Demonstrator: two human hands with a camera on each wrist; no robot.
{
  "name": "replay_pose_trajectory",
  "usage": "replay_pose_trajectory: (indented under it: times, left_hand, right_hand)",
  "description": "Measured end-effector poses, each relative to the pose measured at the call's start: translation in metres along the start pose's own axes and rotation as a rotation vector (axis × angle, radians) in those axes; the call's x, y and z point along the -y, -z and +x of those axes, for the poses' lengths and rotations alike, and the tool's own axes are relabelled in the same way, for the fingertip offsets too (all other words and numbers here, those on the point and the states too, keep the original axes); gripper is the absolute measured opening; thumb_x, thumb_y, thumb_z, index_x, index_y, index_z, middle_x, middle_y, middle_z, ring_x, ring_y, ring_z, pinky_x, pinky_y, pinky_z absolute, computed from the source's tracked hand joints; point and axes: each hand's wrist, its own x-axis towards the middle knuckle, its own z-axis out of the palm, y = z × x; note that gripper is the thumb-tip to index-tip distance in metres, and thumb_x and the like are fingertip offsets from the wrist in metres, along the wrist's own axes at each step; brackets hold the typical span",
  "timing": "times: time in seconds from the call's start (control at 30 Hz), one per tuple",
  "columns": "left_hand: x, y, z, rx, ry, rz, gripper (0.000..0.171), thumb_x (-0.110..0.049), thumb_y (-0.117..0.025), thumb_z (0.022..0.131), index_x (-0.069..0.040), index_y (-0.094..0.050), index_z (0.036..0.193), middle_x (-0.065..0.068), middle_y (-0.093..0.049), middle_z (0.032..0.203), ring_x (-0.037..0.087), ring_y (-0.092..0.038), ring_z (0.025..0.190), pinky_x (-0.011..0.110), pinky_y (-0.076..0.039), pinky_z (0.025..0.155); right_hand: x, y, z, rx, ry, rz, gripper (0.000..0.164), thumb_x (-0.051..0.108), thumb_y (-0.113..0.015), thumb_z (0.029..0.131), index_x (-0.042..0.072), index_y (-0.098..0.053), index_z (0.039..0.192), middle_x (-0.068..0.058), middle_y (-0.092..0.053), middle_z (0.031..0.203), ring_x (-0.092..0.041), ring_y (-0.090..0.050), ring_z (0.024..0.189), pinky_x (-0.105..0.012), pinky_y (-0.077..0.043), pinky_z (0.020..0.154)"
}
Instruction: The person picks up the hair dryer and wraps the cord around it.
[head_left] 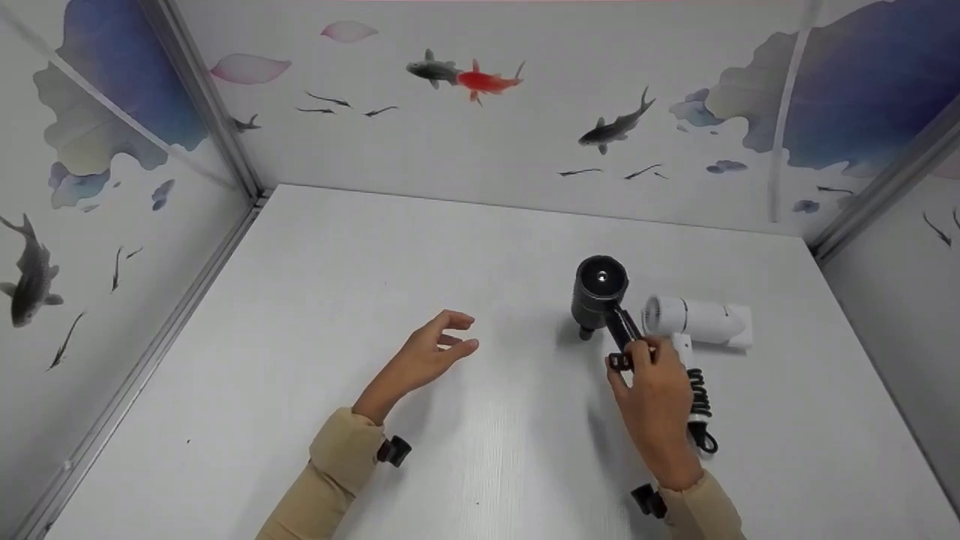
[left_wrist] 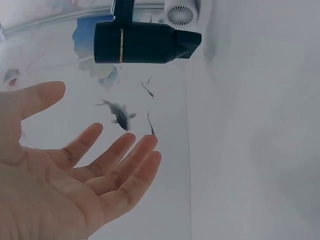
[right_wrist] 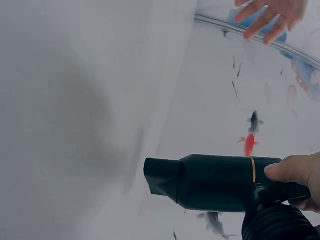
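A black hair dryer [head_left: 592, 300] with a thin gold band hangs above the white table, held by its handle in my right hand [head_left: 656, 397]. Its nozzle [right_wrist: 162, 176] points down toward the tabletop, and its round rear end faces up. Part of the handle is hidden by the fingers. To the left, my left hand [head_left: 431, 356] hovers with nothing in it, its fingers loosely bent and spread in the left wrist view. Just right of the black dryer, a white hair dryer [head_left: 705, 321] lies on its side on the table.
A black coiled cord [head_left: 699, 394] with a looped end shows beside my right hand; which dryer it belongs to I cannot tell. White panels [head_left: 480, 150] printed with fish and petals wall in the table [head_left: 360, 255] at the back and both sides.
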Motion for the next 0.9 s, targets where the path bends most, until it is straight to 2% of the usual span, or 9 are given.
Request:
replay_pose_trajectory:
  times: [0.17, 0.33, 0.47, 0.6, 0.77, 0.9]
  left_hand:
    - [0.000, -0.001, -0.001, 0.033, 0.010, 0.028, 0.046, -0.037, -0.056, 0.091, -0.012, -0.047, 0.129, 0.010, -0.048, 0.133, 0.027, -0.051, 0.116, 0.043, -0.044, 0.096]
    - [-0.001, -0.002, -0.003, 0.058, 0.018, 0.030, 0.045, -0.037, -0.056, 0.092, -0.012, -0.047, 0.128, 0.009, -0.048, 0.132, 0.027, -0.052, 0.116, 0.043, -0.045, 0.095]
    - [0.002, -0.003, -0.003, 0.083, 0.005, 0.041, 0.042, -0.035, -0.054, 0.093, -0.011, -0.048, 0.127, 0.010, -0.048, 0.132, 0.028, -0.052, 0.115, 0.044, -0.045, 0.094]
    - [0.005, -0.004, -0.004, 0.123, 0.005, 0.064, 0.040, -0.035, -0.053, 0.093, -0.013, -0.048, 0.127, 0.008, -0.048, 0.132, 0.027, -0.053, 0.115, 0.045, -0.042, 0.097]
    - [0.007, -0.005, -0.004, 0.146, 0.013, 0.087, 0.039, -0.035, -0.053, 0.093, -0.013, -0.049, 0.126, 0.005, -0.049, 0.132, 0.027, -0.052, 0.116, 0.046, -0.041, 0.098]
    - [0.007, -0.005, -0.003, 0.168, 0.022, 0.097, 0.039, -0.034, -0.054, 0.093, -0.013, -0.049, 0.125, 0.010, -0.050, 0.132, 0.028, -0.051, 0.116, 0.046, -0.040, 0.098]
  right_hand:
    - [0.005, -0.005, -0.001, 0.087, 0.081, -0.069, 0.043, 0.008, -0.086, 0.057, 0.004, -0.058, 0.089, -0.025, -0.053, 0.095, -0.037, -0.052, 0.069, -0.046, -0.045, 0.058]
    - [0.022, -0.011, -0.003, 0.242, 0.159, -0.081, 0.037, 0.014, -0.086, 0.060, 0.006, -0.060, 0.085, -0.028, -0.053, 0.098, -0.039, -0.055, 0.071, -0.047, -0.048, 0.059]
    - [0.030, -0.024, -0.013, 0.402, 0.164, -0.127, 0.032, 0.014, -0.084, 0.064, 0.006, -0.066, 0.089, -0.026, -0.053, 0.092, -0.037, -0.056, 0.073, -0.045, -0.050, 0.063]
    - [0.026, -0.042, -0.019, 0.490, 0.116, -0.147, 0.028, 0.008, -0.078, 0.070, 0.007, -0.067, 0.096, -0.025, -0.051, 0.086, -0.037, -0.055, 0.071, -0.045, -0.049, 0.062]
    - [0.015, -0.058, -0.018, 0.560, 0.039, 0.038, 0.028, 0.010, -0.072, 0.078, 0.006, -0.060, 0.102, -0.030, -0.046, 0.098, -0.039, -0.051, 0.078, -0.047, -0.048, 0.062]
    - [0.006, -0.060, -0.013, 0.707, -0.020, 0.195, 0.045, 0.019, -0.068, 0.083, 0.007, -0.051, 0.123, -0.038, -0.037, 0.120, -0.049, -0.044, 0.102, -0.056, -0.044, 0.079]
